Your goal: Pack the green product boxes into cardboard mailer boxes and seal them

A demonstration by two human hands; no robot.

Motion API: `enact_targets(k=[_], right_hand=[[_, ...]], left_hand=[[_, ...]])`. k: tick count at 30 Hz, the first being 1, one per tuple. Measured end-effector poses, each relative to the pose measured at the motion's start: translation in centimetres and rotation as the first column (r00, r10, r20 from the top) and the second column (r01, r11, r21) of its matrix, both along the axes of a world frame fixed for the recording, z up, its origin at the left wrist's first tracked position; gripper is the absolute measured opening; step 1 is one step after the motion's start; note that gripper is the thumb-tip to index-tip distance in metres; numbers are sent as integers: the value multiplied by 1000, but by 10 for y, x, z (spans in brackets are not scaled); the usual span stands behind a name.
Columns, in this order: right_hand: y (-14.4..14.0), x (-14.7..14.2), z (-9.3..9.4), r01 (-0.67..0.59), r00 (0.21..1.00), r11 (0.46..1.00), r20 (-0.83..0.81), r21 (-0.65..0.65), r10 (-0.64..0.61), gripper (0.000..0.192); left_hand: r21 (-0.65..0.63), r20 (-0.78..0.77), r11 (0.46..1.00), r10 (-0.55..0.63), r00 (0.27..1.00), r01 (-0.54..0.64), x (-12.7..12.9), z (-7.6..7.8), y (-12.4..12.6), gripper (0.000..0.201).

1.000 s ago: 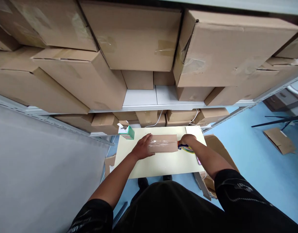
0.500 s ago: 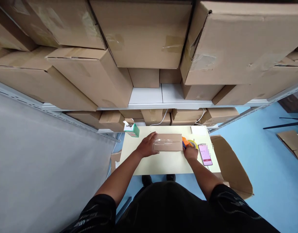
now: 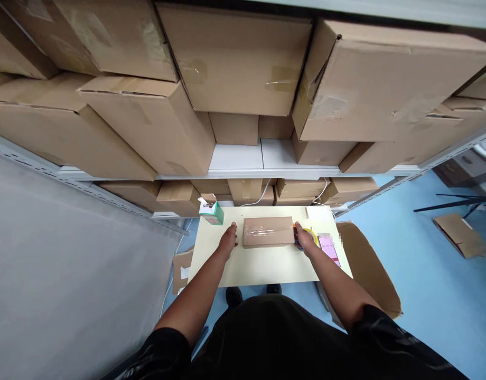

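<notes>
Head view: the box (image 3: 268, 232) lies near the surface's (image 3: 262, 266) far edge, its top already taped shut, left hand (image 3: 228, 240) open at its left end, right hand (image 3: 305, 238) closed on the tape dispenser (image 3: 297, 238) at its right end.

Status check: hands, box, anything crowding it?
Left hand flat at small taped cardboard box, open. Right hand on orange tape dispenser. Pink-screened phone close right.

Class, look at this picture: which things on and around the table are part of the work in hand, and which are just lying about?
In use:
left hand
small taped box
right hand
tape dispenser

Lying about:
phone
green carton
stacked boxes
white cable
flattened cardboard
</notes>
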State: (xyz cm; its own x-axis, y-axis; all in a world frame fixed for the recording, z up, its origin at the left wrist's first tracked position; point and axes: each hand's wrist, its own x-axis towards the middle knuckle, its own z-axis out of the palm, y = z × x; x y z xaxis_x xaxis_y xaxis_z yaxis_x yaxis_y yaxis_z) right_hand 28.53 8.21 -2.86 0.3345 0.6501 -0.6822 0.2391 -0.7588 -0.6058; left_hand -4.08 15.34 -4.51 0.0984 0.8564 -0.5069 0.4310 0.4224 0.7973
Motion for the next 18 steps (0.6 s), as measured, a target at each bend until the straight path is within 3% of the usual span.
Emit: enact_targets(k=[2,5,13,18], right_hand=[[5,-6,-1,48,996,999,-79,-16,-49,81],[6,-14,0,46,993,999,-112,-15,-48,67],[-5,-21,1,73,988,984,-148,163,-49,59],[-16,-31,-10,116,970,977,-233,180,-72,48]], left_hand=[[-183,84,983,11,996,4,2,-2,2,85],[-244,206,969,24,978,27,7,2,-2,73],[-93,306,990,126,944,-102,2,19,-28,56],[0,164,996,83,983,-84,-3,-1,-37,44]])
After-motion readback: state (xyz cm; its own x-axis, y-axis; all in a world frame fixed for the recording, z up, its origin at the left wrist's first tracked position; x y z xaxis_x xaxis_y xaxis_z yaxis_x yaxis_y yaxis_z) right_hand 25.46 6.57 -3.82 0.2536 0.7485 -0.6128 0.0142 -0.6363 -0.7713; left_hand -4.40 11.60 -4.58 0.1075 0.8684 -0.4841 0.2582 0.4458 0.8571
